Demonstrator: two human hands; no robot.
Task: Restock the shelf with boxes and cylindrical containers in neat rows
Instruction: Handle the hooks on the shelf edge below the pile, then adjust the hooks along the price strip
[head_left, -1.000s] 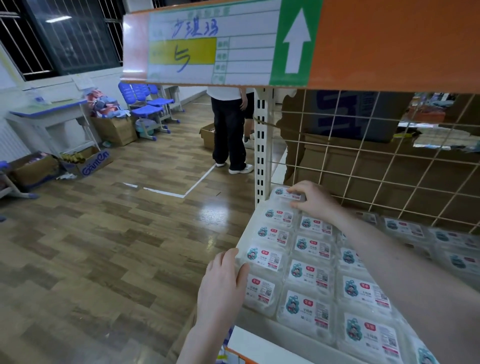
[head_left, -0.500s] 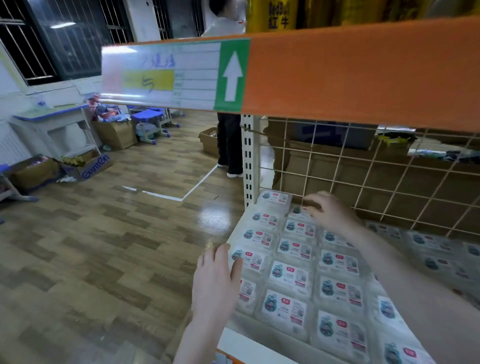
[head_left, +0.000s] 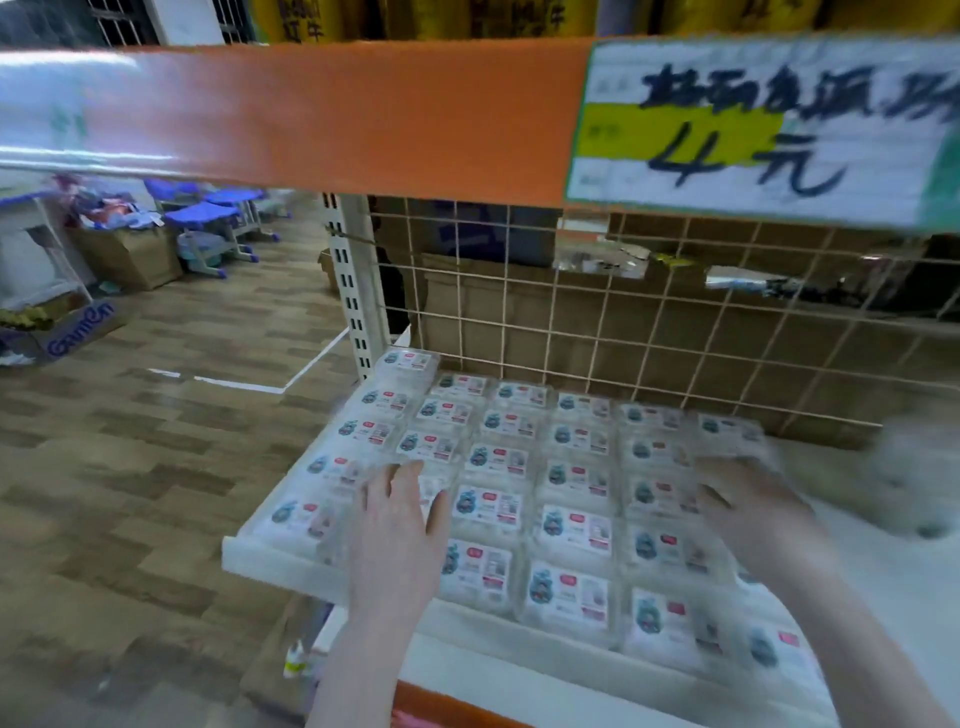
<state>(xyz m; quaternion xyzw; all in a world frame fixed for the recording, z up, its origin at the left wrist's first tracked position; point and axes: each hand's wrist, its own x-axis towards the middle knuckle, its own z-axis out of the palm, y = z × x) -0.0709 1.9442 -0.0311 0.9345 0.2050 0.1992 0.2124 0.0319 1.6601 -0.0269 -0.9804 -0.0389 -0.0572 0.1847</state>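
Several clear plastic boxes with white labels lie in neat rows on the white shelf. My left hand hovers flat, fingers straight, over the boxes near the shelf's left front. My right hand is blurred and lies with loose fingers over the boxes of the right-hand rows. Neither hand holds anything. To the right of the rows a blurred pale object sits on bare shelf; I cannot tell what it is.
An orange shelf edge with a handwritten price card hangs close overhead. A wire mesh back panel closes the shelf's rear. The slotted upright post stands at the left rear corner. Cardboard boxes and blue chairs stand across the wooden floor.
The view has swung right, showing more rows and a second price card. My right hand came forward and right from the back-left boxes. My left hand moved from the shelf's left edge onto the rows.
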